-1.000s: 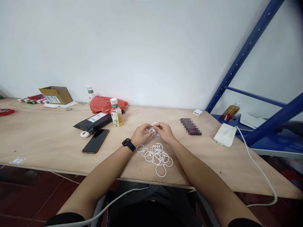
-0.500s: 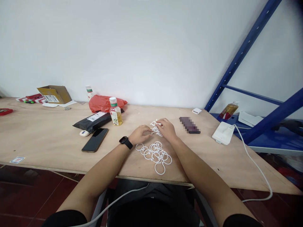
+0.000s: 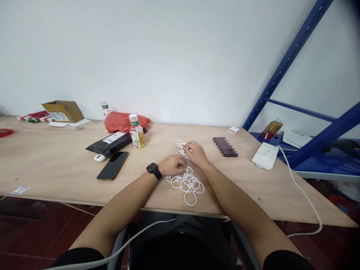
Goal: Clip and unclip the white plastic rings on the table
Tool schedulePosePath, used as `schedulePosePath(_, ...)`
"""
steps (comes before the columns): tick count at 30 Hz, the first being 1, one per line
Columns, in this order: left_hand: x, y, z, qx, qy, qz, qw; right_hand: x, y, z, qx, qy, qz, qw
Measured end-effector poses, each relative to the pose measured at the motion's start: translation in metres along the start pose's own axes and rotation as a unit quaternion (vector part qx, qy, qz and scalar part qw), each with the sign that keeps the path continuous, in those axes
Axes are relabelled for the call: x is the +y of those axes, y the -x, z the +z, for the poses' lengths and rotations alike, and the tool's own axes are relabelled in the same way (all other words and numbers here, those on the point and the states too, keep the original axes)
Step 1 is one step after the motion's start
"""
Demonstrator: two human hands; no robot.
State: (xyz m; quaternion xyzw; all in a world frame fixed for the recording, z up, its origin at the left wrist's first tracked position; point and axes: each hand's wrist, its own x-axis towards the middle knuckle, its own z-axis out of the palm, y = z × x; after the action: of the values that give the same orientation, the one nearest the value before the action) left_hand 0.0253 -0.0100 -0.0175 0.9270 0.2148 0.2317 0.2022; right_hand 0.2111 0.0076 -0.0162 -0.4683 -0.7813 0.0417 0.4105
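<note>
The white rings lie on the desk point(image 3: 62, 157) in two groups, directly in front of the person. The near group of rings point(image 3: 191, 183) forms an overlapping pile close to the front edge; each clearly visible ring carries a small tab. The far group of rings point(image 3: 180, 146) is smaller and lies beyond the pile, partly covered by the right hand.

Left hand point(image 3: 173, 165): positioned at the far side of the near group, palm down, covering part of it. The fingers are curled inward; whether they grip a ring cannot be told. A black watch point(image 3: 153, 169) is fastened at the wrist.

Right hand point(image 3: 195, 152): positioned over the far group. The fingers are bent, with thumb and index tips close together at the rings. At this size they appear to touch a ring, but a hold cannot be confirmed.

Left of the hands: a phone point(image 3: 113, 165) lies flat, screen up, beside a black parcel point(image 3: 112, 144). A bottle point(image 3: 137, 134) stands upright in front of a red bag point(image 3: 122, 122).

Right of the hands: a dark, pixelated object point(image 3: 225, 147) lies flat. Farther right, a cable point(image 3: 305, 195) runs from a white device point(image 3: 264, 156).
</note>
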Motion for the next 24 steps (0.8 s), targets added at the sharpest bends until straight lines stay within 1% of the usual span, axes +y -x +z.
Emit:
schedulePosePath(3,0.001,0.0,0.0,-0.018,-0.017,-0.026,0.999,0.0,0.0,0.0,0.006,-0.01,-0.005,1.0)
schedulePosePath(5,0.002,0.002,-0.003,-0.006,-0.02,-0.068,0.997,-0.001,0.0,0.0,0.008,-0.028,-0.01,1.0)
schedulePosePath(8,0.001,0.006,-0.009,0.037,-0.002,-0.117,0.993,-0.002,0.0,-0.001,-0.01,-0.073,-0.021,0.997)
schedulePosePath(10,-0.002,0.007,-0.013,0.087,0.001,-0.128,0.988,-0.004,0.0,-0.001,-0.028,-0.105,-0.027,0.994)
schedulePosePath(13,-0.008,0.007,-0.016,0.166,-0.021,-0.125,0.978,-0.008,0.0,-0.001,-0.046,-0.138,-0.029,0.989)
schedulePosePath(15,-0.012,0.007,-0.016,0.201,-0.032,-0.125,0.971,-0.011,0.001,0.0,-0.051,-0.148,-0.023,0.987)
schedulePosePath(19,-0.018,0.006,-0.015,0.246,-0.027,-0.135,0.959,-0.016,0.001,0.0,-0.055,-0.155,-0.011,0.986)
schedulePosePath(24,-0.02,0.006,-0.014,0.296,-0.037,-0.087,0.95,-0.017,0.001,0.0,-0.055,-0.168,0.012,0.984)
